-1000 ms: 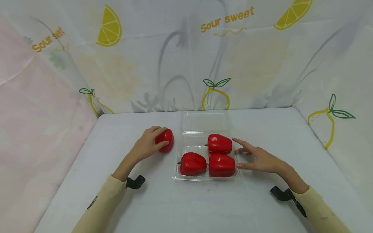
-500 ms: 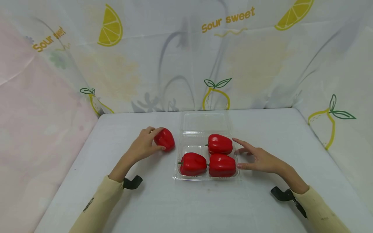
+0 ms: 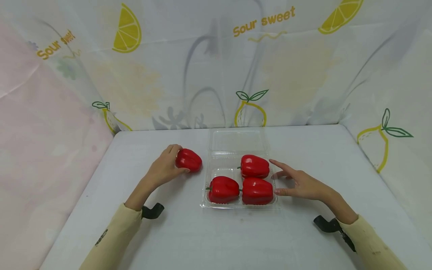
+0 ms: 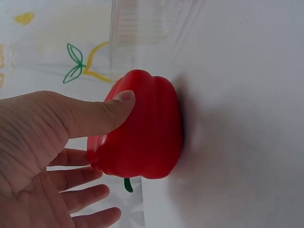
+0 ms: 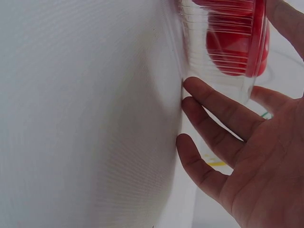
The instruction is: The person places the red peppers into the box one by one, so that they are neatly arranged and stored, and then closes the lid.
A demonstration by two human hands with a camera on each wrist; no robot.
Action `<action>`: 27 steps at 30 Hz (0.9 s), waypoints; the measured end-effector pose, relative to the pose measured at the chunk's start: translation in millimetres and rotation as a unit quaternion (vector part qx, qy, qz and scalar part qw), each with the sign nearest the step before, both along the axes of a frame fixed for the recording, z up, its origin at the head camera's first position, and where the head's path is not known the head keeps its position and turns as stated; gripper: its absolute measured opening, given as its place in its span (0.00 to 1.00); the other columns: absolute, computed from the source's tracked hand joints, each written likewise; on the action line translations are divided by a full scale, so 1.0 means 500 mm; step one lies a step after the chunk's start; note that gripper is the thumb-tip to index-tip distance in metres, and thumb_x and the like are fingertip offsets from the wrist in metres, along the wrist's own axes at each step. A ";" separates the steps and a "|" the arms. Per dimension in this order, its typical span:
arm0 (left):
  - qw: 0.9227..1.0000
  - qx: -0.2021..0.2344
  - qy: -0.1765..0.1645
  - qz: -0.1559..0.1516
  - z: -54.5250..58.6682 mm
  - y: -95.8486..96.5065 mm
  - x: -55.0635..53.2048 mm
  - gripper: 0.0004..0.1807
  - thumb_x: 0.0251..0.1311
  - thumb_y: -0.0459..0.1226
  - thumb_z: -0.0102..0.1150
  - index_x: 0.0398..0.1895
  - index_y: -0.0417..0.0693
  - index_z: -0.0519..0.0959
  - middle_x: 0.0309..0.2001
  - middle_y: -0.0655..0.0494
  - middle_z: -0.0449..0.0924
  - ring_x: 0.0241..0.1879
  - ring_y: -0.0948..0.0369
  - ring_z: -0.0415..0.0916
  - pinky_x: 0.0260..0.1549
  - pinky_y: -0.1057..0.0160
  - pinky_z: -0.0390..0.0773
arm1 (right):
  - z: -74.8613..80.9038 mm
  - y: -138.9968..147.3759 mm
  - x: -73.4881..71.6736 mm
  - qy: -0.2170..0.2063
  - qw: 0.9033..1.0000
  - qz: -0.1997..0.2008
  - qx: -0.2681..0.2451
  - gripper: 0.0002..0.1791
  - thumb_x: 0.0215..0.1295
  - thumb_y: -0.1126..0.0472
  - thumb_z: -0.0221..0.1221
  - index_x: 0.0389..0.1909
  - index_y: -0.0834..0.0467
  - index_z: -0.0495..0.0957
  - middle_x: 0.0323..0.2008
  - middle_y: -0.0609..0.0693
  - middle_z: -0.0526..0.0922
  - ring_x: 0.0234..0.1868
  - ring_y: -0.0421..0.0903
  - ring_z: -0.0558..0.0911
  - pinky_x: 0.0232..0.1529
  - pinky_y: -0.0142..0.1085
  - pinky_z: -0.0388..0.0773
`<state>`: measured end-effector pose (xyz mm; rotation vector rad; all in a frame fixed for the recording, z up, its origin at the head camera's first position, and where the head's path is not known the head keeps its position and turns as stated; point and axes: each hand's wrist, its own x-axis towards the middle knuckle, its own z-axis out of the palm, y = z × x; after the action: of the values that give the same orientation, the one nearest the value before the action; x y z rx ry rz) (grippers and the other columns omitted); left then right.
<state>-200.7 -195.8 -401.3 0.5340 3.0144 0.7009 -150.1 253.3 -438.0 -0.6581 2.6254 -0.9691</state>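
My left hand (image 3: 164,167) grips a red bell pepper (image 3: 189,160) left of a clear plastic box (image 3: 224,172). In the left wrist view the thumb (image 4: 116,111) presses on the pepper's side, other fingers sit behind it, and its green stem (image 4: 128,185) points away from the box. Three more red bell peppers lie in the box: one at front left (image 3: 223,189), one at front right (image 3: 257,191), one at back right (image 3: 254,166). My right hand (image 3: 302,184) is spread at the box's right wall, its fingers relaxed, several fingertips on the white tabletop in the right wrist view.
The box's clear lid (image 3: 237,141) lies folded back behind it, close to the fabric backdrop (image 3: 216,75). A white cloth (image 3: 236,240) covers the table. Black wrist mounts (image 3: 152,211) stick out below both forearms.
The left hand has turned its pepper from pointing front-to-back to lying sideways, stem end toward the palm, and has drawn slightly left. The right hand and the boxed peppers have stayed put.
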 end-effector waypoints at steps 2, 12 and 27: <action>1.000 0.010 -0.014 0.000 -0.002 0.001 -0.001 0.39 0.52 0.37 0.74 0.63 0.33 0.64 0.61 0.37 0.68 0.58 0.44 0.69 0.50 0.44 0.78 | 0.000 0.000 0.000 0.000 1.000 -0.001 0.000 0.52 0.55 0.41 0.67 0.77 0.44 0.50 0.56 0.53 0.79 0.58 0.59 0.76 0.49 0.59 0.77; 0.995 0.077 -0.062 0.003 -0.015 0.004 -0.011 0.39 0.53 0.39 0.73 0.64 0.37 0.61 0.57 0.40 0.70 0.56 0.46 0.70 0.50 0.47 0.78 | 0.002 0.000 0.000 0.005 1.000 0.001 -0.001 0.52 0.54 0.41 0.68 0.77 0.45 0.51 0.55 0.52 0.79 0.57 0.57 0.76 0.49 0.58 0.77; 0.989 0.127 -0.069 0.030 -0.027 0.003 -0.014 0.40 0.52 0.40 0.74 0.63 0.40 0.61 0.60 0.39 0.69 0.57 0.43 0.70 0.47 0.47 0.81 | 0.004 -0.001 0.001 -0.005 1.000 -0.004 0.001 0.52 0.54 0.41 0.68 0.77 0.44 0.51 0.55 0.53 0.79 0.57 0.58 0.76 0.49 0.58 0.78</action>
<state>-207.6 -194.4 -414.5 0.3807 2.8392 1.0865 -149.8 252.6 -436.1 -0.6400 2.6228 -0.9696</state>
